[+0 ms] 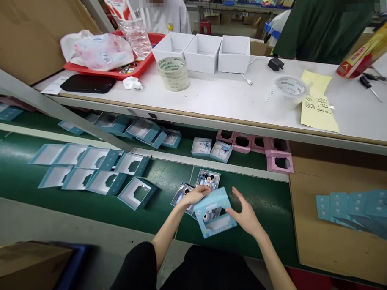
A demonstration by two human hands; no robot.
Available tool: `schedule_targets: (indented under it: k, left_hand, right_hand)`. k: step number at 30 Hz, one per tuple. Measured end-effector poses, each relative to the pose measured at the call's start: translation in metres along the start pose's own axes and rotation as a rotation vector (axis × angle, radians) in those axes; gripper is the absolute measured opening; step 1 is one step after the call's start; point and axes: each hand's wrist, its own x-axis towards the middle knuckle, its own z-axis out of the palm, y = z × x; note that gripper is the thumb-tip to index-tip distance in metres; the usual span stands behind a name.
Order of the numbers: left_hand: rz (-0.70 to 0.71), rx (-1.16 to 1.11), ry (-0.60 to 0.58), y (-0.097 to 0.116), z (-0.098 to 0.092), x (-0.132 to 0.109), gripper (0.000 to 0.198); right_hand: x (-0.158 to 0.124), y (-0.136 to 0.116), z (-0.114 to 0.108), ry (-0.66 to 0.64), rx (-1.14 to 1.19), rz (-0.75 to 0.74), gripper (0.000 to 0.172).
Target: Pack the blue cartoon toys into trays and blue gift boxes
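My left hand (195, 195) grips the upper left corner of a light blue cardboard box (215, 218) with a die-cut window, which lies tilted over the green conveyor belt (163, 180). My right hand (247, 217) is open, its fingers spread at the box's right edge. Just beyond the hands lie a Mickey Mouse printed card (208, 179) and a second glossy card (181, 195), partly hidden by my left hand. Several flat light blue box sleeves (102, 171) with square windows lie to the left on the belt.
Pink card frames (242, 143) and small blue boxes sit beyond the rail. A white bench above holds white boxes, a tape roll, a red tray and yellow notes. Blue sleeves lie on a cardboard sheet at right. Co-workers stand across the bench.
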Motion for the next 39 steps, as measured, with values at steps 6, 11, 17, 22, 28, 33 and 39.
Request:
schedule_targets:
  k: [6,11,17,22,28,33,39]
  left_hand:
    - [0.054,0.173,0.391,-0.009,-0.034,0.052,0.056]
    - [-0.163,0.135,0.577,-0.032,-0.036,0.091,0.082]
    - [-0.182,0.059,0.189,-0.053,0.030,0.109,0.103]
    - [-0.174,0.093,-0.065,-0.072,0.094,0.105,0.099]
    - [-0.041,0.284,-0.025,-0.093,0.143,0.096,0.075]
    - [0.016,0.386,0.089,-0.113,0.156,0.101,0.066]
    - [-0.046,0.699,0.195,-0.133,0.156,0.119,0.055]
  right_hand:
    - [0.038,0.058,0.014,0.139,0.174,0.144,0.081]
    - [0.114,0.100,0.054,0.241,0.361,0.300,0.082]
    - [0.092,0.111,0.024,0.366,0.116,0.339,0.078]
    - [0.016,0.135,-0.039,0.326,-0.142,0.509,0.078]
    - [-0.023,0.147,-0.057,0.294,-0.150,0.630,0.076]
    - [-0.018,0.163,-0.052,0.387,-0.150,0.598,0.067]
    - [-0.002,0.194,-0.034,0.596,-0.083,0.407,0.059]
